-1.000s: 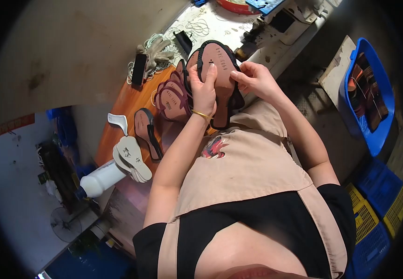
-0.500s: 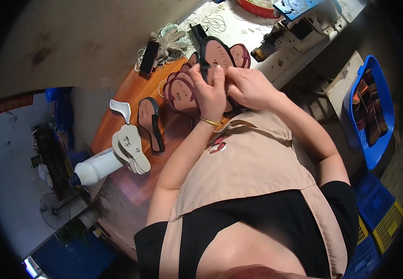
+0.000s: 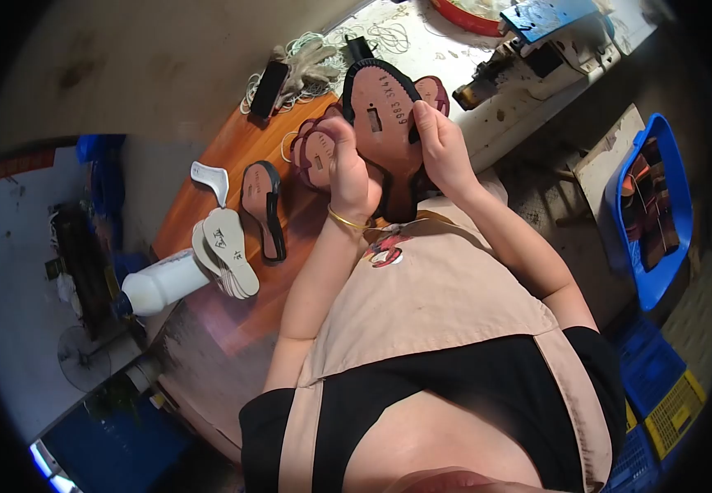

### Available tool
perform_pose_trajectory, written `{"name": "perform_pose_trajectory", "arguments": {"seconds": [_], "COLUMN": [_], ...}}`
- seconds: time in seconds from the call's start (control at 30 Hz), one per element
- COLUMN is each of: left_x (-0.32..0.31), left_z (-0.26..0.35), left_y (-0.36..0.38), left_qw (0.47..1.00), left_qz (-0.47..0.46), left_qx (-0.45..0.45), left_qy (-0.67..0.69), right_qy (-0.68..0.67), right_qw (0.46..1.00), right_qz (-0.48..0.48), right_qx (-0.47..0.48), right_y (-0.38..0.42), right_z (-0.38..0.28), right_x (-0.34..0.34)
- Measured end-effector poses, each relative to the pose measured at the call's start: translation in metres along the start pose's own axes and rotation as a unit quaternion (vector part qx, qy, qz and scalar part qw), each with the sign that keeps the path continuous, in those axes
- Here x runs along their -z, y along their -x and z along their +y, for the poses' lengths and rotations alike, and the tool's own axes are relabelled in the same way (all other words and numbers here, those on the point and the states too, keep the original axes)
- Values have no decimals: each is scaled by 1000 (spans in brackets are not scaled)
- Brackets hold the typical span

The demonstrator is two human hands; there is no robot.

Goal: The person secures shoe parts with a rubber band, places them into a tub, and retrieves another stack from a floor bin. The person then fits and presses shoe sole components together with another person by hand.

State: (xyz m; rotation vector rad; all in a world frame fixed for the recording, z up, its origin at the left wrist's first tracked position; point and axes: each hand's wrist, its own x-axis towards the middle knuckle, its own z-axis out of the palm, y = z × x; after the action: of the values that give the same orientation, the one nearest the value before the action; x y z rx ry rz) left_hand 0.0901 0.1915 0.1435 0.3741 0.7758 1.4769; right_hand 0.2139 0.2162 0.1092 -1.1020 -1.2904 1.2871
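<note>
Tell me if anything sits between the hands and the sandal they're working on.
Nothing visible does. The left hand and right hand both grip the sandal directly, one on each side, holding it up above the table.

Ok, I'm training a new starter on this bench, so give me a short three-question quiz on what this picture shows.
1. True or false: both hands hold the sandal sole up off the orange bench.
2. Which lies nearest the white bottle? A) the stack of white insoles B) the blue basket C) the gloves
3. What is on the left hand's wrist?

Key: 1 true, the right hand grips its other edge. 2 A. 3 a gold bangle.
</note>
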Motion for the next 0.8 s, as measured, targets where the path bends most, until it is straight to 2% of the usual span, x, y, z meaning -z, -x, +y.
{"name": "perform_pose_trajectory", "arguments": {"seconds": [0.03, 0.07, 0.1, 0.17, 0.2, 0.23, 0.3, 0.37, 0.4, 0.43, 0.47, 0.5, 0.53, 0.57, 0.63, 0.67, 0.73, 0.77, 0.8], "left_x": [5, 9, 15, 27, 36, 46, 67, 132, 181, 233, 251, 278, 298, 325, 330, 326, 311, 300, 301], "left_z": [2, 0, 2, 3, 3, 5, 15, 26, 29, 43, 52, 52, 50, 46, 51, 52, 55, 57, 53], "left_y": [-1, -1, 1, 3, 2, 2, -3, -13, -15, -7, 13, 29, 41, 47, 53, 56, 59, 59, 58], "left_qw": [999, 991, 991, 958, 959, 957, 910, 824, 772, 674, 473, 428, 416, 430, 609, 609, 557, 553, 525], "left_qz": [14, 52, 57, 116, 126, 136, 187, 286, 309, 334, 454, 488, 479, 459, 366, 367, 324, 319, 317], "left_qx": [-7, -58, -63, -124, -135, -138, -182, -154, -253, -259, -185, -144, -72, -51, -118, -118, -83, -50, -75], "left_qy": [-52, -107, -107, -233, -216, -215, -322, -464, -495, -605, -732, -747, -770, -776, -693, -693, -760, -768, -786], "right_qy": [74, 98, 96, 14, 40, 39, -40, 33, 16, -2, -2, -1, -9, -9, 28, 13, 84, 103, 88], "right_qw": [996, 993, 994, 996, 993, 991, 984, 989, 989, 989, 988, 987, 984, 984, 980, 976, 974, 970, 959], "right_qz": [24, 29, 23, -67, -103, -113, -95, -83, -75, -63, -71, -78, -67, -67, -111, -129, -185, -208, -236], "right_qx": [45, 54, 55, -65, -51, -53, -147, -119, -126, -135, -135, -138, -167, -167, -166, -174, -101, -79, -127], "right_y": [1, 4, 5, 3, 1, 2, 0, -6, -7, -7, -8, -7, -5, -3, 5, 9, 15, 19, 20], "right_z": [-2, -4, 0, 9, 9, 7, 5, 8, 8, 9, 11, 13, 17, 20, 26, 26, 27, 24, 23], "right_x": [-5, -12, -16, -21, -19, -19, -19, -3, 5, 13, 21, 27, 27, 25, 14, 5, -9, -15, -19]}}
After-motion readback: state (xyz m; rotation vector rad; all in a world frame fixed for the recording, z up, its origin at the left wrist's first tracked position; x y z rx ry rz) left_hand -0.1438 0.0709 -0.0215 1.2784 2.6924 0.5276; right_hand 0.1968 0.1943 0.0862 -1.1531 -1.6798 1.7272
